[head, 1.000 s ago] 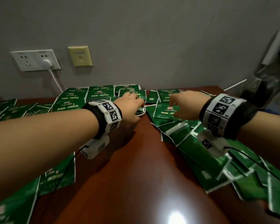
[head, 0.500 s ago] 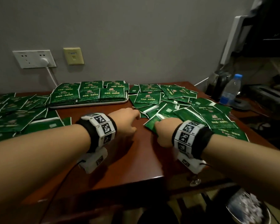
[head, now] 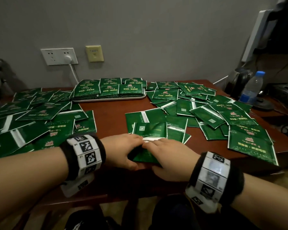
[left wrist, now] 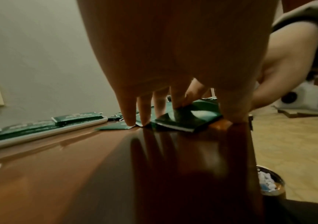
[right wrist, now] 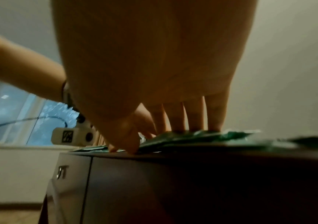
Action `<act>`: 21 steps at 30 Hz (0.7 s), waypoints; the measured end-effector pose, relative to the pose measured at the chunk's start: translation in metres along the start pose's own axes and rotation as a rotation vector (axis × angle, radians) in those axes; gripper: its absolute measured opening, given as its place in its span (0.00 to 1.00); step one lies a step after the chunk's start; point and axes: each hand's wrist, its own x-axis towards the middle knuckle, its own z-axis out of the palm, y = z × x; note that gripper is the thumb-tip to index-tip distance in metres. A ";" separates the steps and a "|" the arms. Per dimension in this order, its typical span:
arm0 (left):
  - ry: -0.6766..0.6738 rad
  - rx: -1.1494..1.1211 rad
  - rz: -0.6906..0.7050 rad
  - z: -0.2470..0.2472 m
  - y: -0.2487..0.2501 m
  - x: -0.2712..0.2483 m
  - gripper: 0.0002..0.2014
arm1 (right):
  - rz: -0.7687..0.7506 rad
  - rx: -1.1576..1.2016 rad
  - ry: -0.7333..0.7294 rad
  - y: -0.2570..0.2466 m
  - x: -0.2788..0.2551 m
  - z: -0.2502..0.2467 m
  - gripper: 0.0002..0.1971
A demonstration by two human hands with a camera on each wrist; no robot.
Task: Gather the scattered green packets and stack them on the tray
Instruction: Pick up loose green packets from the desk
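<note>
A small stack of green packets (head: 145, 156) lies near the front edge of the brown table (head: 110, 117). My left hand (head: 125, 149) holds the stack between thumb and fingers (left wrist: 144, 109), with the index finger on top of the packets (left wrist: 185, 119). My right hand (head: 168, 155) lies over the stack's right side. Its straight fingers (right wrist: 194, 118) press on the packets (right wrist: 202, 136) and its thumb (right wrist: 123, 136) touches the table edge. The white tray (head: 106, 99) at the back holds neat rows of stacked packets (head: 110, 89).
Loose packets cover the table's left side (head: 32, 117) and right side (head: 214, 113). A water bottle (head: 252, 87) and a dark kettle (head: 238, 80) stand at the far right. A plugged wall socket (head: 59, 56) is behind the tray. A bin (left wrist: 269, 181) stands on the floor.
Both hands have drawn back from the tray to the table's front edge. They have come together on a small stack of packets there.
</note>
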 end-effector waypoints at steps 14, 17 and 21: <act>0.146 0.128 0.028 0.010 0.002 -0.026 0.22 | 0.020 0.115 -0.040 0.006 0.004 -0.018 0.19; 0.225 0.031 -0.096 -0.003 -0.007 -0.028 0.09 | 0.111 0.148 0.033 0.013 0.022 -0.033 0.11; 0.362 -0.071 -0.238 -0.029 -0.032 -0.021 0.06 | 0.196 0.186 0.111 0.021 0.060 -0.045 0.11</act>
